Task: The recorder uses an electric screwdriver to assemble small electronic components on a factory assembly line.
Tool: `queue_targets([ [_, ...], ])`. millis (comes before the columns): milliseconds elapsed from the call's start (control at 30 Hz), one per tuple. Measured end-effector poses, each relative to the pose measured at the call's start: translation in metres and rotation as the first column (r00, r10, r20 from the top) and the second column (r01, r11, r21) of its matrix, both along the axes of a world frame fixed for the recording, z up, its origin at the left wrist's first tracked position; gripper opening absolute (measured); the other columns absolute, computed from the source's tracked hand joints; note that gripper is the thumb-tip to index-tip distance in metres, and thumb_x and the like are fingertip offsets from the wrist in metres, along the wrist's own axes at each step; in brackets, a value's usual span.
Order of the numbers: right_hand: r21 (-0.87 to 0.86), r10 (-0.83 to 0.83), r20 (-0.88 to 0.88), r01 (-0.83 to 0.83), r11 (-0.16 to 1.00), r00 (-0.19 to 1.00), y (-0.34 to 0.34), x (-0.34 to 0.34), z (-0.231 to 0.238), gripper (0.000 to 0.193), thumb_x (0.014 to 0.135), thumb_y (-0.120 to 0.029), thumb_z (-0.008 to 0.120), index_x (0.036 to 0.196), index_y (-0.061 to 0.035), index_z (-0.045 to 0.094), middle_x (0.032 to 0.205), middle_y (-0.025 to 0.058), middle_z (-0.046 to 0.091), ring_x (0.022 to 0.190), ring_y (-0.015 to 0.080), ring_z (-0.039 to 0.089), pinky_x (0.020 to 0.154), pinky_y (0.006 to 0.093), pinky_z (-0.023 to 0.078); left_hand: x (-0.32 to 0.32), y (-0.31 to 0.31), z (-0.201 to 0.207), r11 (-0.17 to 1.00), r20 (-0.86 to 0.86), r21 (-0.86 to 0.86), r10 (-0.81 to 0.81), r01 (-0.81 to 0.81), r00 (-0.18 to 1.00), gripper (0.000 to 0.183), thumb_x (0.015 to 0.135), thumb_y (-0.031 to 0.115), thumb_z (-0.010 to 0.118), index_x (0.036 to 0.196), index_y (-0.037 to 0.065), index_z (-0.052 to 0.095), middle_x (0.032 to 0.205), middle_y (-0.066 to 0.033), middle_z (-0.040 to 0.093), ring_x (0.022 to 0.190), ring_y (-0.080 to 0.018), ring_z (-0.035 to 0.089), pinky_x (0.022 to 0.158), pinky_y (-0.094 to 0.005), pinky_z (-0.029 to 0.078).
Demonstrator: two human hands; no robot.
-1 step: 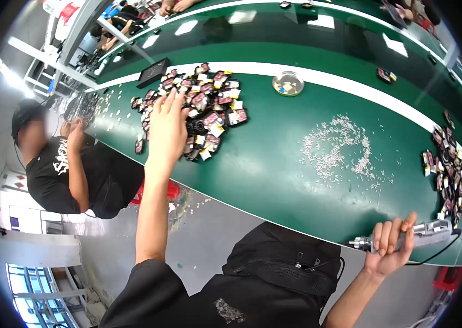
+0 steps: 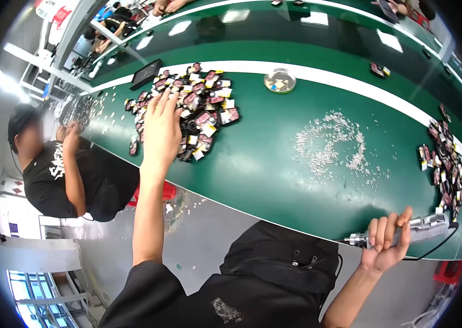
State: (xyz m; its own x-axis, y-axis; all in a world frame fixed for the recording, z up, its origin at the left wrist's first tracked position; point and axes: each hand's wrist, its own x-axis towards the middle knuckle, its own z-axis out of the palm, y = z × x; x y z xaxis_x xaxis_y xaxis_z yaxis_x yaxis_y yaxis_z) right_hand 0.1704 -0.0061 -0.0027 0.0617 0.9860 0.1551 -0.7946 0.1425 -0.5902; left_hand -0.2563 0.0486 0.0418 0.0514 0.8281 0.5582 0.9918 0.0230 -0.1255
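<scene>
My left hand [image 2: 161,128] reaches over a heap of small black devices [image 2: 204,117] with pink, white and yellow parts, at the left of the green table. Its fingers are stretched out, touching the heap; whatever lies right under the fingertips is hidden. At the table's near edge on the right, my right hand [image 2: 389,238] is wrapped round a grey electric screwdriver [image 2: 429,228]. The tool lies roughly level, its bit pointing left and its black cord trailing from the right end.
Tiny pale pieces [image 2: 332,145] are scattered mid-table. Behind them stands a round clear dish [image 2: 279,81] with small parts. More devices [image 2: 447,169] form a second heap at the right. A black tray [image 2: 146,75] sits behind the left heap. A co-worker [image 2: 56,164] sits at the left.
The whole view has shifted slightly, so the table and its things sit a little further left. Both hands keep their places, the left on the heap and the right round the screwdriver.
</scene>
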Motion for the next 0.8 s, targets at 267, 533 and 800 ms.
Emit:
queue_targets([
  [267,-0.031,0.002,-0.089,-0.004,0.999,0.996,0.004,0.001,-0.009,0.014,0.093,-0.018,0.045,0.087,-0.0071,0.040,0.049,-0.0016,0.034,0.036,0.0080,0.031,0.041,0.0248,0.033,0.141,0.014,-0.021,0.819,0.385,-0.116,-0.485,0.562,0.785,0.020,0.074,-0.002,0.066,0.093,0.000,0.061,0.097,-0.0096,0.059,0.090,-0.0278,0.057,0.076,-0.0359,0.047],
  [533,0.003,0.018,-0.152,-0.018,1.000,0.988,0.001,0.005,-0.012,0.013,0.094,-0.017,0.044,0.087,-0.0074,0.039,0.050,-0.0022,0.034,0.037,0.0069,0.032,0.043,0.0244,0.033,0.152,0.036,-0.030,0.763,0.167,-0.204,-0.590,0.613,0.790,0.016,0.073,-0.004,0.065,0.085,-0.002,0.056,0.087,-0.0103,0.055,0.079,-0.0264,0.056,0.068,-0.0355,0.048],
  [800,-0.024,0.017,-0.148,-0.021,0.999,0.989,-0.002,0.008,-0.010,0.013,0.094,-0.018,0.044,0.087,-0.0076,0.040,0.050,-0.0024,0.033,0.037,0.0071,0.031,0.043,0.0245,0.033,0.157,0.019,-0.040,0.825,0.514,-0.127,-0.420,0.551,0.748,0.008,0.086,-0.003,0.050,0.083,-0.001,0.043,0.074,-0.0129,0.046,0.063,-0.0257,0.046,0.060,-0.0326,0.041],
])
